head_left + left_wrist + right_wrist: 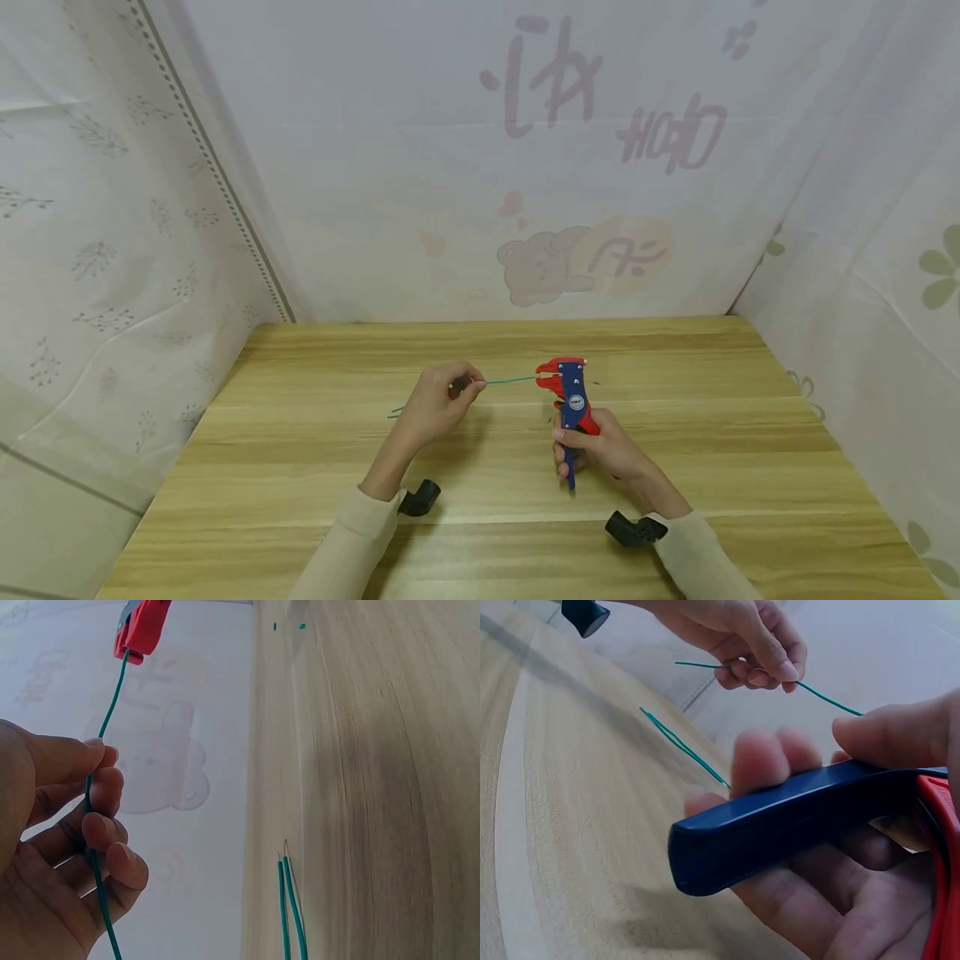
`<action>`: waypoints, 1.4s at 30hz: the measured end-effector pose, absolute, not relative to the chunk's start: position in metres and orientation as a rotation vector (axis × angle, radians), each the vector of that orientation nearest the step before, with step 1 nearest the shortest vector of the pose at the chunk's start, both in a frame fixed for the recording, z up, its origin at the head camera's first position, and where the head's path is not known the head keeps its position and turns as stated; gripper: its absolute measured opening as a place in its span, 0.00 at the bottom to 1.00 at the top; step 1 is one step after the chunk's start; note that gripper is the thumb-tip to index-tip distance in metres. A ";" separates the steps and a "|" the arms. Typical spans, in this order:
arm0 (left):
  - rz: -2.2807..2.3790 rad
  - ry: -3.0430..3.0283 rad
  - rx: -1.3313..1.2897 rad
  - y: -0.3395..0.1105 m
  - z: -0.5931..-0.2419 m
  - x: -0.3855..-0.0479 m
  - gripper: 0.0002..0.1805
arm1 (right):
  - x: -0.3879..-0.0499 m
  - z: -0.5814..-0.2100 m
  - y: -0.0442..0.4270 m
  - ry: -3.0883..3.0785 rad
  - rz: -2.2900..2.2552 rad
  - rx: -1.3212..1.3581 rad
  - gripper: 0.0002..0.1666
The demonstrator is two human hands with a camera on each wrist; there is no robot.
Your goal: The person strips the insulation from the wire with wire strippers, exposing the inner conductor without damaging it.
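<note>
My left hand (442,402) pinches a thin green wire (113,701) between thumb and forefinger, and the wire's tail runs down across the curled fingers. The wire's far end goes into the jaws of a red and blue wire stripper (573,392). My right hand (600,450) grips the stripper by its handles, holding it upright above the table; in the right wrist view the fingers wrap the blue handle (795,817). How far the wire reaches inside the jaws is hidden.
Two green wires (291,907) with bare copper ends lie on the wooden table (300,500), left of the left hand. Small green scraps (302,626) lie on the wood near the stripper. Printed cloth (390,167) hangs behind the table and at both sides.
</note>
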State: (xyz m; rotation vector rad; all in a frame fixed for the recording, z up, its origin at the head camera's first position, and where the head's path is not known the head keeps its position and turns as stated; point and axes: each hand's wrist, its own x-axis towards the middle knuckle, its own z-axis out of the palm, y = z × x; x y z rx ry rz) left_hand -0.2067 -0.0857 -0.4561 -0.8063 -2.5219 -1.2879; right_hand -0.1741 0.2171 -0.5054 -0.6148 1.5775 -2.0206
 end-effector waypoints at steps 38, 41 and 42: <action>-1.237 -2.596 -0.565 -0.121 -0.465 -0.221 0.03 | -0.181 -0.495 0.243 1.788 -1.927 -0.502 0.29; -1.232 -2.595 -0.556 -0.123 -0.467 -0.222 0.03 | -0.182 -0.495 0.246 1.805 -1.915 -0.507 0.29; -1.232 -2.598 -0.554 -0.124 -0.467 -0.223 0.03 | -0.182 -0.495 0.246 1.812 -1.912 -0.511 0.29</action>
